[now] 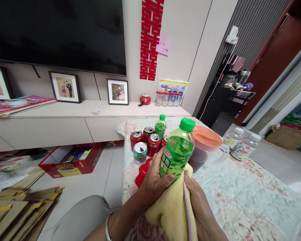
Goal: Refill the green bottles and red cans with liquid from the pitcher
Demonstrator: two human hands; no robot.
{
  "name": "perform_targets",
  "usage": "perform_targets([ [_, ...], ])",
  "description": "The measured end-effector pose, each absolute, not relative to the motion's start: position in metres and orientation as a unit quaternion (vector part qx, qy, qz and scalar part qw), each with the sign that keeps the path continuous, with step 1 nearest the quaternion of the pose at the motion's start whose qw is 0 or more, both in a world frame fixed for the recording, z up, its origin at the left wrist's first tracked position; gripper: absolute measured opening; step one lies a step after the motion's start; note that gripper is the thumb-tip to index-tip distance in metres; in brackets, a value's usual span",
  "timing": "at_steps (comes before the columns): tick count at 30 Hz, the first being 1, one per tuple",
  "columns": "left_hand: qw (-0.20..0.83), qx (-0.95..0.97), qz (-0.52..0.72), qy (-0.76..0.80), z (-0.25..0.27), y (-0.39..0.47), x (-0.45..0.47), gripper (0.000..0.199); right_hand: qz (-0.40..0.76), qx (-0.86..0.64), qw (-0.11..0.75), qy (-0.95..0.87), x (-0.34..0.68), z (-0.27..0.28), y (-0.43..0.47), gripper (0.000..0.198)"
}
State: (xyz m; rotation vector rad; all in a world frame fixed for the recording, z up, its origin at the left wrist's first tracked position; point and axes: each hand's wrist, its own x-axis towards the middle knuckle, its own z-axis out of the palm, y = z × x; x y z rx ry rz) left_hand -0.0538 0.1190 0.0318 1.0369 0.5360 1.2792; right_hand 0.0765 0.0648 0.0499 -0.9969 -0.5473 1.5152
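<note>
Jutting above left grip: bottle; right grip: cloth.

This looks like the living room of a home, because a big black TV hangs on the wall, framed pictures of people stand on a long white cabinet, a red paper cut-out hangs beside the TV, and a flowery cloth covers the surface.
</note>
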Motion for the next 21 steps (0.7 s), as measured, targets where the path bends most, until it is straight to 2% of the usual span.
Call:
perform_targets([
  [8, 0.657, 0.484, 0.549, 0.180, 0.025, 0.115, -0.045, 0.093, 0.653, -0.401, 0.592, -0.250, 0.083, 0.047, 0.064, 0.036],
  [12, 0.655, 0.492, 0.547, 0.170, 0.022, 0.112, -0.044, 0.098, 0.660, -0.406, 0.574, -0.267, 0.088, 0.048, 0.060, 0.044],
  [16, 0.651, 0.502, 0.542, 0.173, 0.025, 0.118, -0.048, 0.094, 0.647, -0.461, 0.521, -0.313, 0.113, 0.054, 0.046, 0.056],
  [18, 0.638, 0.507, 0.554, 0.173, 0.027, 0.125, -0.050, 0.092, 0.549, -0.526, 0.515, -0.396, 0.136, 0.056, 0.039, 0.056],
  [21, 0.619, 0.484, 0.584, 0.204, 0.027, 0.135, -0.051, 0.091, 0.238, -0.621, 0.483, -0.570, 0.172, 0.047, 0.033, 0.046],
])
